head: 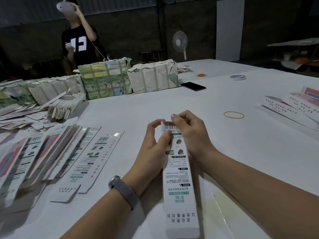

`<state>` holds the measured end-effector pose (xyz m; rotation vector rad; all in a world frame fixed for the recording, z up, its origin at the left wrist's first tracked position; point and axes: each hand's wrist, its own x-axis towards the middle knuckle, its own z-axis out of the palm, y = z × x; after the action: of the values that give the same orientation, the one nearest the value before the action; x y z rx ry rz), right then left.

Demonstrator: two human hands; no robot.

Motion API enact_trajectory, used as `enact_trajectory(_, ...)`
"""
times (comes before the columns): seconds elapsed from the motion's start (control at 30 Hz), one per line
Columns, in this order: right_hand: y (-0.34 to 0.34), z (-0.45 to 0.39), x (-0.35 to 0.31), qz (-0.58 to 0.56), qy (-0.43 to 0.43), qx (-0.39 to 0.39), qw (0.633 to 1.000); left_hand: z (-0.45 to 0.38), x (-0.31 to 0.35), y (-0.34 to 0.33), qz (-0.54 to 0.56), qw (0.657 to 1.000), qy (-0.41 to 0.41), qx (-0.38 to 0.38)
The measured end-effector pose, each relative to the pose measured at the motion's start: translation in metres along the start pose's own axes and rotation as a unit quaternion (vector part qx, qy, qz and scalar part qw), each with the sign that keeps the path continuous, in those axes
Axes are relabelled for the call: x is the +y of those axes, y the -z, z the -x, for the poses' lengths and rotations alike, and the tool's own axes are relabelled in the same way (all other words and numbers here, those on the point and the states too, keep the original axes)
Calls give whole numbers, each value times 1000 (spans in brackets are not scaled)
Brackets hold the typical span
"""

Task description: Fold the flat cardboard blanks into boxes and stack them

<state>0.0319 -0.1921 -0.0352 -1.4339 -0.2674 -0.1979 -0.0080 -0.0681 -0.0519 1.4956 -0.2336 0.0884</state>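
In the head view, with the left hand clamped on the side of the toothbrush carton above the white counter, the right hand pinches its far end; tuck that end flap squarely, keeping the walls opened.

Dark walls, white table, fan

white table, flat blanks, wrapped bundles, phone
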Motion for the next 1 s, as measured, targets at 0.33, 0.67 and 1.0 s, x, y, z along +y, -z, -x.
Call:
enact_trajectory(0.33, 5, -3, 3, 26, -52, -23, 998, -1, -1, 2, -9, 1000, -1, -20)
enact_trajectory(0.67, 5, 0, 3, 6, -62, -27, 998, -1, 1, 2, -38, 999, -7, -30)
enact_trajectory(1.0, 3, -3, 1, 18, -67, -18, 997, -2, 2, 5, -55, 997, 4, -45)
